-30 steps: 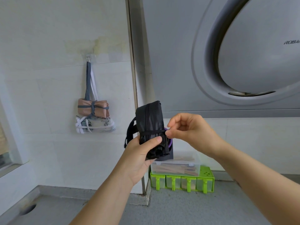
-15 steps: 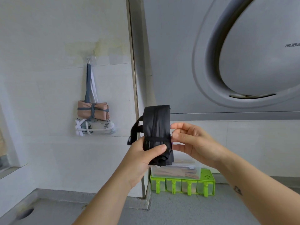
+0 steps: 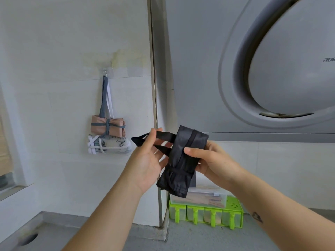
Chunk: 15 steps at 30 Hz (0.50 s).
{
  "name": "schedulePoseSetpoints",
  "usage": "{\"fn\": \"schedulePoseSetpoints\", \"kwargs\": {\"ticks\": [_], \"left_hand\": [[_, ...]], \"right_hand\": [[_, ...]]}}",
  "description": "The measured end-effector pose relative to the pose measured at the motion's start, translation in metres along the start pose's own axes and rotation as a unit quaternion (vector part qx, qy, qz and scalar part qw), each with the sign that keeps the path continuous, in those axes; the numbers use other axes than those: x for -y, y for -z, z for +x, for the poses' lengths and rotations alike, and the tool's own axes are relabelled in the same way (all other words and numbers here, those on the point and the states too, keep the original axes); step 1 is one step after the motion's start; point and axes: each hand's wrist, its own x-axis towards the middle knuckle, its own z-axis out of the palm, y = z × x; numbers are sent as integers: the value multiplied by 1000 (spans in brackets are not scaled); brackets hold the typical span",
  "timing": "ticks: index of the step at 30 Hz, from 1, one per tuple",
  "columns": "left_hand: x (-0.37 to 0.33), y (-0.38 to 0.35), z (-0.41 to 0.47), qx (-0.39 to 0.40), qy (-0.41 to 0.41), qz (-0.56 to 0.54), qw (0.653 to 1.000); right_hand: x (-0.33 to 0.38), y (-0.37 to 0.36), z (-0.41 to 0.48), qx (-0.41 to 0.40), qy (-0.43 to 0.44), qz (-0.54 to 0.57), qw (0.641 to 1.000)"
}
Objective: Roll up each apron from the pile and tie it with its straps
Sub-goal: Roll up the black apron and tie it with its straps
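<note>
Pressure is applied to a rolled-up black fabric apron (image 3: 178,160) by the right hand (image 3: 215,160): the thumb is laid across the front of the roll and the fingers are curled round its back, so the roll is clasped about its middle. The roll is held in the air in front of the wall, tilted, with its upper end leaning to the right and its lower end hanging down. A black band is seen wound round the lower part, where the cloth is gathered.

From the upper end of the roll a black strap loop (image 3: 161,136) is drawn out to the left. It is pinched by the left hand (image 3: 145,160) between the thumb on top and the fingers behind, with the palm turned toward the camera; the closed end of the loop sticks out just past the thumb.

On the white tiled wall (image 3: 54,69) to the left, two bundles are hung from a small metal hook (image 3: 105,71): a pinkish-brown rolled apron tied with grey straps (image 3: 116,126), and just under it, touching, a white patterned rolled apron bound with white straps (image 3: 110,144).

Below the hands, a clear plastic lidded box (image 3: 208,196) is stacked on a bright green plastic compartment rack (image 3: 233,208), which is set on the grey counter (image 3: 181,238). A large grey range hood (image 3: 199,69) is mounted above.
</note>
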Motion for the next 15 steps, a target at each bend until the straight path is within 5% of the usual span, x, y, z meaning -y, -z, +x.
{"fn": "schedulePoseSetpoints", "kwargs": {"ticks": [8, 15], "left_hand": [[19, -17, 8, -204, -142, -81, 965], [17, -17, -8, -276, -170, -87, 942]], "right_hand": [[-14, -14, -5, -48, 45, 106, 992], [-30, -36, 0, -83, 53, 144, 985]]}}
